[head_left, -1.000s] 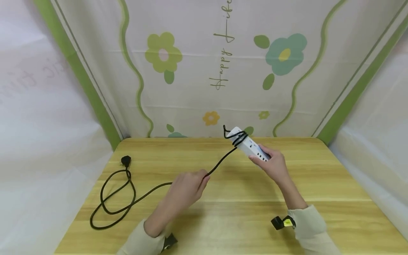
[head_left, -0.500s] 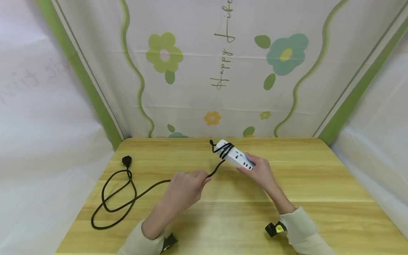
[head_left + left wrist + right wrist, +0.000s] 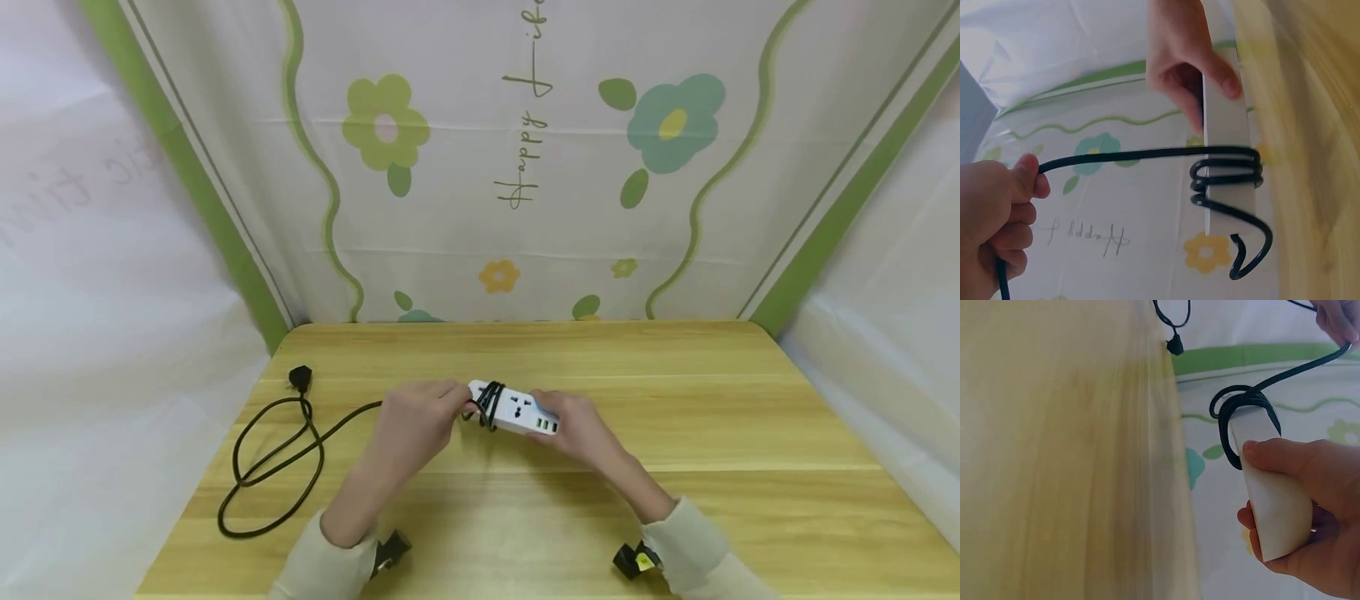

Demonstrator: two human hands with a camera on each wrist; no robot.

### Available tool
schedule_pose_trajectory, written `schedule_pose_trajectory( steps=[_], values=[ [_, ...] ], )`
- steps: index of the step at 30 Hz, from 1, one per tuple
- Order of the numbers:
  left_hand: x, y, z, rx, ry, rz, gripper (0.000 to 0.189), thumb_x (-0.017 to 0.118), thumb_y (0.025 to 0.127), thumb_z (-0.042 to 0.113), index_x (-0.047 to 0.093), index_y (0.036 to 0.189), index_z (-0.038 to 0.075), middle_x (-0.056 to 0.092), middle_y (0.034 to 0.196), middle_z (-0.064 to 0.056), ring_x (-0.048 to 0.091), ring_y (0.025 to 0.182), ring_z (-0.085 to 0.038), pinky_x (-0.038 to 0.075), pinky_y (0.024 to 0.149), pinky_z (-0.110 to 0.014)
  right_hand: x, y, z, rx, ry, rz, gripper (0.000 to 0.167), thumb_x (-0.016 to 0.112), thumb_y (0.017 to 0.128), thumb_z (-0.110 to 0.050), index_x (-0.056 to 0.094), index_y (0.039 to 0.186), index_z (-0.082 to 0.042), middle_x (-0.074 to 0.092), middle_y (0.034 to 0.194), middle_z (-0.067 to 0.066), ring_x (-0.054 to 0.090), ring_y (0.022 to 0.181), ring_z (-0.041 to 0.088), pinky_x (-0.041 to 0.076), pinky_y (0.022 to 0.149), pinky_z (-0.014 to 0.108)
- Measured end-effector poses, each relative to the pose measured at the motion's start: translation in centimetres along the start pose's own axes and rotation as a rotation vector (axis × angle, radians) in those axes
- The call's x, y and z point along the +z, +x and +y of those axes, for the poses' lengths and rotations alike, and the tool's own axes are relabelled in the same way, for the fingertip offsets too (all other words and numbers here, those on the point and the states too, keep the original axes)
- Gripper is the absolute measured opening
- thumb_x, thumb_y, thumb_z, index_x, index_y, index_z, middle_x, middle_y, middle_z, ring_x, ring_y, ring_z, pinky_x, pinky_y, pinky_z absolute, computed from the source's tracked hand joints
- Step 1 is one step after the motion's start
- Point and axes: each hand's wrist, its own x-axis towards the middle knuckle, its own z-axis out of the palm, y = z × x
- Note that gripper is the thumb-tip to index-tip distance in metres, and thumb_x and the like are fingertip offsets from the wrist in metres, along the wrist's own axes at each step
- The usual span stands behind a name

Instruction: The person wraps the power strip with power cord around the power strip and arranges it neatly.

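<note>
A white power strip with sockets and USB ports is held up over the table by my right hand, which grips its right end. Several turns of black cord are wound round its other end, seen close up in the left wrist view. My left hand pinches the cord between thumb and forefinger just left of the strip. In the left wrist view the cord runs taut from those fingers to the coils. The rest of the cord trails left across the table in loose loops, ending in a black plug.
The wooden table has its far edge against a white cloth backdrop with printed flowers. White cloth also hangs at both sides. A small black camera is strapped at each wrist.
My right hand has brought the power strip left, down and nearer, turning it more level. The left hand stays on the cord and is now close to the strip's wound end.
</note>
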Motion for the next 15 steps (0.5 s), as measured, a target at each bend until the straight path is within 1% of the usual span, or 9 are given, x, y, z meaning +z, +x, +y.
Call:
schedule_pose_trajectory(
  steps=[3,4,6,8,11,13,15],
  values=[
    [-0.1,0.0,-0.6,-0.005,-0.012,0.012,0.053,0.033,0.106,0.040,0.067,0.074,0.014,0.059,0.060,0.007,0.035,0.045,-0.005,0.029,0.045,-0.015,-0.1,-0.3,-1.0,-0.036,-0.033,-0.022,0.062,0.091,0.070,-0.016,0.067,0.124,0.002,0.069,0.122,0.020,0.071,0.104,0.033,0.060,0.083,0.038],
    [-0.1,0.0,-0.7,-0.007,-0.022,0.007,0.052,0.035,0.106,0.040,0.067,0.075,0.014,0.060,0.061,0.007,0.038,0.046,-0.006,0.031,0.046,-0.016,-0.1,-0.4,-1.3,-0.052,-0.042,-0.029,0.061,0.091,0.070,-0.015,0.067,0.123,0.002,0.069,0.122,0.020,0.071,0.105,0.034,0.060,0.083,0.038],
    [-0.3,0.1,-0.8,-0.012,-0.037,-0.010,0.045,0.042,0.104,0.039,0.068,0.077,0.015,0.065,0.066,0.007,0.047,0.048,-0.007,0.039,0.048,-0.017,-0.2,-0.6,-1.7,-0.090,-0.067,-0.051,0.061,0.091,0.070,-0.015,0.067,0.123,0.002,0.070,0.120,0.019,0.071,0.104,0.033,0.060,0.083,0.036],
    [-0.1,0.1,-1.0,-0.017,-0.049,-0.020,0.044,0.043,0.103,0.039,0.069,0.077,0.015,0.066,0.068,0.007,0.051,0.050,-0.008,0.042,0.049,-0.018,-0.3,-0.8,-2.1,-0.141,-0.078,-0.069,0.060,0.090,0.070,-0.014,0.067,0.123,0.002,0.071,0.117,0.018,0.071,0.102,0.030,0.060,0.081,0.033],
    [0.5,0.2,-1.7,-0.036,-0.061,-0.033,0.045,0.041,0.103,0.040,0.069,0.078,0.016,0.066,0.067,0.007,0.047,0.048,-0.006,0.041,0.048,-0.017,-0.4,-1.0,-2.6,-0.204,-0.090,-0.097,0.058,0.090,0.071,-0.015,0.068,0.123,0.000,0.072,0.116,0.015,0.071,0.101,0.027,0.060,0.080,0.029],
    [1.2,0.2,-2.5,-0.049,-0.073,-0.044,0.050,0.035,0.103,0.041,0.070,0.077,0.016,0.065,0.065,0.006,0.041,0.046,-0.005,0.038,0.046,-0.016,-0.5,-1.2,-2.8,-0.240,-0.082,-0.116,0.056,0.090,0.072,-0.016,0.069,0.122,-0.001,0.072,0.115,0.014,0.071,0.101,0.026,0.059,0.078,0.027],
    [2.0,0.2,-3.4,-0.062,-0.085,-0.081,0.047,0.038,0.102,0.041,0.070,0.078,0.016,0.065,0.065,0.006,0.039,0.046,-0.004,0.038,0.046,-0.015,-0.7,-1.2,-3.0,-0.266,-0.079,-0.142,0.056,0.089,0.073,-0.018,0.069,0.123,-0.003,0.072,0.117,0.014,0.070,0.103,0.026,0.059,0.079,0.025]
  ],
)
